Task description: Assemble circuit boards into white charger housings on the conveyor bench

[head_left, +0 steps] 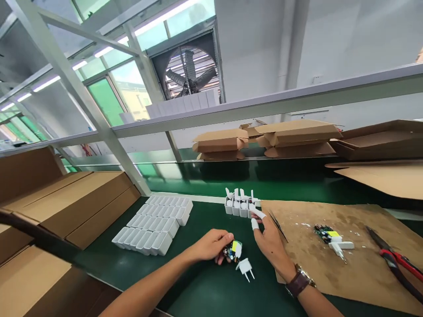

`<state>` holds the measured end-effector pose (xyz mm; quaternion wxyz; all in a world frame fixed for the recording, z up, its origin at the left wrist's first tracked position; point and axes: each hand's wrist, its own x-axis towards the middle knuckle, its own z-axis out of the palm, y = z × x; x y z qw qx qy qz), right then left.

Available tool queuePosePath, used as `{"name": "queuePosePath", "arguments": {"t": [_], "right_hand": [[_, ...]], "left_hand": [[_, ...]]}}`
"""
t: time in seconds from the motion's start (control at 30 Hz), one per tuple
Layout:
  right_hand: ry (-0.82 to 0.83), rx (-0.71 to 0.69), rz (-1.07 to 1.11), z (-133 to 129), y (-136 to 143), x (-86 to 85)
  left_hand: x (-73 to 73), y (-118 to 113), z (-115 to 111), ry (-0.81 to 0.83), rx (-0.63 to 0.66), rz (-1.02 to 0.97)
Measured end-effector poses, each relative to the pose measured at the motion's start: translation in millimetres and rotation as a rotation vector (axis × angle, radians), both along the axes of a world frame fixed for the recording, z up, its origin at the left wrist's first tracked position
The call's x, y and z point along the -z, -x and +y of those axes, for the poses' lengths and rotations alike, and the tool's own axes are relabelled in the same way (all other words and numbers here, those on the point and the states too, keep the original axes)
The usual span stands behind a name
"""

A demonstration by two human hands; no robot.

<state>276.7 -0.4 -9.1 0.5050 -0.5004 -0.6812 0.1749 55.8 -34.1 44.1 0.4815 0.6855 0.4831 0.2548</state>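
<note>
My left hand (216,245) grips a small circuit board (235,248) with a yellow-wrapped part. Just below the board is a white plug piece (245,267) with two pins pointing down; whether it is joined to the board is unclear. My right hand (264,229), with white covers on its thumb and a finger, reaches to the right end of a short row of white housings (238,208). White plug pieces stand on top of those housings. The right fingertips are beside the last housing, and what they hold, if anything, cannot be made out.
Rows of open white housings (153,224) stand at the left. On a brown cardboard sheet (310,268) at the right lie tweezers (278,225), another board with a plug (330,235) and red-handled pliers (393,255). Cardboard boxes (95,189) fill the far left; more lie behind.
</note>
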Motion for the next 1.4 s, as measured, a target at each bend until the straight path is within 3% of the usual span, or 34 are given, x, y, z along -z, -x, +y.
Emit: {"name": "queuePosePath", "arguments": {"t": [0.1, 0.27, 0.37, 0.47, 0.57, 0.7, 0.87, 1.03, 1.2, 1.3, 1.4], "right_hand": [[-0.01, -0.057, -0.004, -6, 3, -1.0], [0.097, -0.202, -0.079, -24, 15, -11.7], [0.175, -0.281, -0.235, -39, 24, -19.9], [0.212, -0.363, -0.443, -52, 31, -25.7], [0.254, -0.437, -0.53, -58, 33, -28.4], [0.303, -0.522, -0.474, -54, 23, -28.4], [0.156, -0.524, -0.444, -42, 5, -25.8], [0.176, -0.412, -0.547, -34, -9, -27.2], [0.148, -0.44, -0.612, -34, -16, -29.6], [0.104, -0.429, -0.57, -33, -15, -28.3], [0.11, -0.41, -0.543, -30, -16, -26.0]], "left_hand": [[-7.7, 19, -9, -0.158, -0.081, 0.106], [-34.4, 86, 6, -0.726, -0.357, 0.572], [-31.6, 118, 10, -0.764, -0.457, 0.668], [-17.1, 130, 9, -0.745, -0.488, 0.712], [-5.0, 122, 8, -0.734, -0.443, 0.696], [-0.9, 94, 9, -0.732, -0.282, 0.582], [3.5, 66, 20, -0.652, -0.094, 0.387], [18.9, 54, 33, -0.572, -0.083, 0.231], [37.8, 46, 29, -0.465, -0.173, 0.091], [42.5, 45, 22, -0.386, -0.155, 0.019], [42.1, 45, 17, -0.334, -0.142, 0.077]]}}
